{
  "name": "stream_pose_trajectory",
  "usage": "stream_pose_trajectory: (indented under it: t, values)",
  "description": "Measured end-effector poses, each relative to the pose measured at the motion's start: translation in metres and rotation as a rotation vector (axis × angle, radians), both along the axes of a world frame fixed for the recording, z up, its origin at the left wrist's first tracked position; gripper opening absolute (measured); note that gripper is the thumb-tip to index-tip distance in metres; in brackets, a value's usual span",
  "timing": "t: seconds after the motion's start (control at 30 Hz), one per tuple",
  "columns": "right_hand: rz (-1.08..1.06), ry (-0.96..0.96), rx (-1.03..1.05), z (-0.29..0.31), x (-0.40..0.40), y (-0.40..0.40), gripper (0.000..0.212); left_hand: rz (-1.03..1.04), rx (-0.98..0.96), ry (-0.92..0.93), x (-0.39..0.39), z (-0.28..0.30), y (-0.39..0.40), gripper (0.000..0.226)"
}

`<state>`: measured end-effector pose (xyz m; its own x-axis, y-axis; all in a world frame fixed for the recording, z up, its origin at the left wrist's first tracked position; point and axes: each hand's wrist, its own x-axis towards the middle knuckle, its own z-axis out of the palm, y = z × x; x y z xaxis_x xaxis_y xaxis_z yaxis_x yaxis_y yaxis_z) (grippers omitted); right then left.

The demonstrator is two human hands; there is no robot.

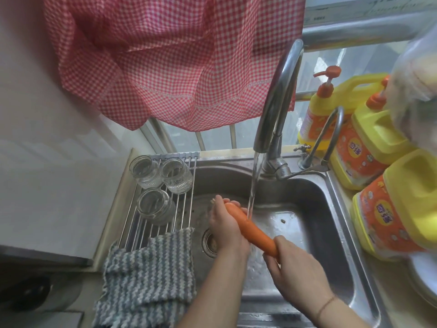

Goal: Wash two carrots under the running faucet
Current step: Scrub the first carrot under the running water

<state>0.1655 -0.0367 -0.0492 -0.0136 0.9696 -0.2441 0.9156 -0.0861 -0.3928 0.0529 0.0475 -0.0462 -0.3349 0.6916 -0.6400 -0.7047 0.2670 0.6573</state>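
One orange carrot point(251, 229) lies slanted over the steel sink point(331, 209), its upper part under the water stream point(253, 188) falling from the curved faucet point(276, 98). My left hand point(227, 227) wraps the carrot's far, upper end from the left side. My right hand point(293, 273) grips the near, lower end with curled fingers. A second carrot is not visible.
A roll-up rack point(184, 209) over the sink's left side carries three glass jars point(156, 204) and a striped knitted cloth point(151, 275). Yellow detergent bottles point(378, 147) stand at the right. A red checked cloth point(177, 55) hangs above. The drain point(209, 242) sits beneath my left wrist.
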Motion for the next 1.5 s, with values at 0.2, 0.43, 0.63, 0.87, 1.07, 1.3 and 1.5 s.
stream_pose_trajectory:
  t: [0.2,0.43,0.63,0.87,1.07,1.3,1.5]
  values:
    - [-0.16,0.193,-0.286,0.0,0.015,0.02,0.028,-0.13,0.167,-0.049,0.024,-0.012,-0.034,0.032]
    - [-0.246,0.546,-0.648,0.013,0.018,0.016,0.024,-0.194,0.187,-0.162,0.012,-0.006,-0.036,0.019]
    - [-0.024,-0.127,-0.137,0.02,-0.007,0.005,0.02,-0.117,-0.146,-0.216,0.001,0.002,-0.004,0.046]
    - [-0.241,0.542,-0.342,0.0,0.017,0.012,0.031,-0.53,0.237,0.167,-0.009,0.001,-0.016,0.045]
    - [-0.14,0.628,-0.439,-0.005,0.042,0.013,0.033,-0.912,0.388,0.531,-0.049,-0.003,-0.012,0.031]
    - [-0.086,0.222,-0.174,-0.008,0.037,0.009,0.025,-1.118,0.493,1.317,-0.06,-0.001,-0.008,0.029]
    - [0.045,-0.23,0.059,-0.018,0.036,0.001,0.05,-1.391,0.239,1.255,-0.066,-0.004,-0.01,0.048]
